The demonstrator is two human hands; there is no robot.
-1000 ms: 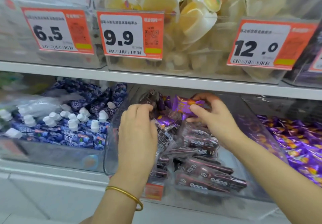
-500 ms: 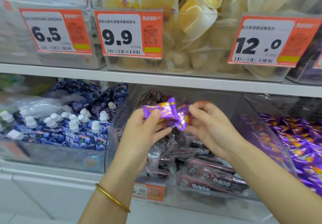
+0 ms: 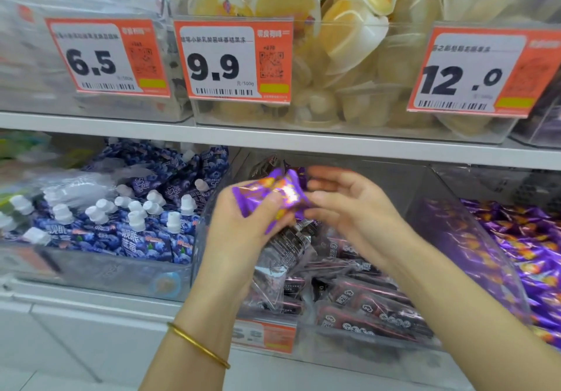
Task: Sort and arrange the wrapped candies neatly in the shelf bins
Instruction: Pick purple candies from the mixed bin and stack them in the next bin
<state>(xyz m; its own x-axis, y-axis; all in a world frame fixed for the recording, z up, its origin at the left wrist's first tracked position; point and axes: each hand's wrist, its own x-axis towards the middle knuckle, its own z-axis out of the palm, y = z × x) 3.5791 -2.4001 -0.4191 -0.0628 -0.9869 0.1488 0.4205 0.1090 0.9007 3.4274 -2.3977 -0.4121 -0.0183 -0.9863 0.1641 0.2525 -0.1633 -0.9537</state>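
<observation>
The left hand (image 3: pixel 243 232) holds purple wrapped candies (image 3: pixel 270 196). Its fingers are curled under them and the thumb presses on top. They look like two pieces, but the blur makes the count not sure. The right hand (image 3: pixel 352 208) is just beside them, with the fingers (image 3: pixel 321 178) loosely stretched and their tips at the right end of the wrappers. I cannot tell if they pinch or only touch.

Directly under both hands stands the middle bin (image 3: pixel 431 196), with many dark wrapped candies (image 3: pixel 364 308) in it. To the right of the fingers, one bin holds a heap of the same purple candies (image 3: pixel 522 254). To the left, one bin holds blue pouches (image 3: pixel 133 238) with white caps. Above the fingers, on the upper shelf (image 3: pixel 273 140), are jelly cups (image 3: pixel 343 35) and three orange price tags (image 3: pixel 233 59).
</observation>
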